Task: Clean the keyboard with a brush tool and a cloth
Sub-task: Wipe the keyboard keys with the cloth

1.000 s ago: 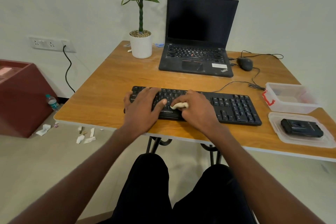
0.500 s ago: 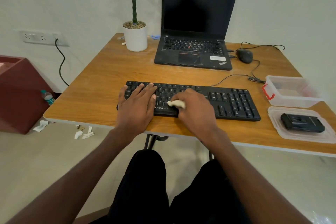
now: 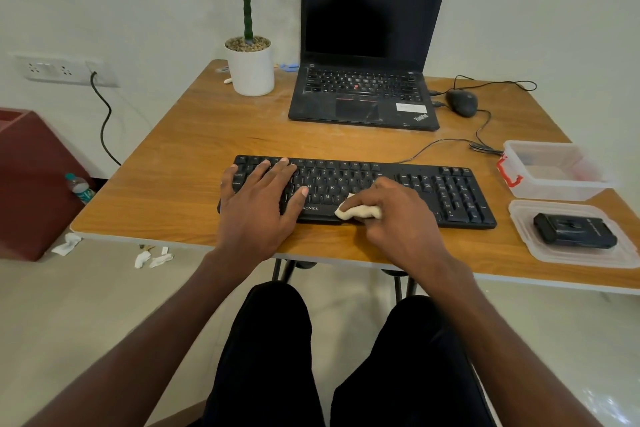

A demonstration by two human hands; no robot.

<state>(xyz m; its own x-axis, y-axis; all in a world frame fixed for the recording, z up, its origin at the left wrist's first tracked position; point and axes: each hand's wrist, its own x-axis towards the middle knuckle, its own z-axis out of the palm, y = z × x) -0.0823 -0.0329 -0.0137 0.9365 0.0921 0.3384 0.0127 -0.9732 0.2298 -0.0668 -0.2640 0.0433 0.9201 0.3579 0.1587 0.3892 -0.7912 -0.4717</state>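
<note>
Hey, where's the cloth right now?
In the head view, the cloth is bunched under the right hand, pressed on the near edge of the keyboard, just right of the left hand.

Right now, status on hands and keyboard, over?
Left hand flat, open, bracing keyboard. Right hand pinching cloth on front edge by spacebar. Nothing blocking wipe path.

Bare table left of keyboard; tubs crowd right, laptop behind
</note>
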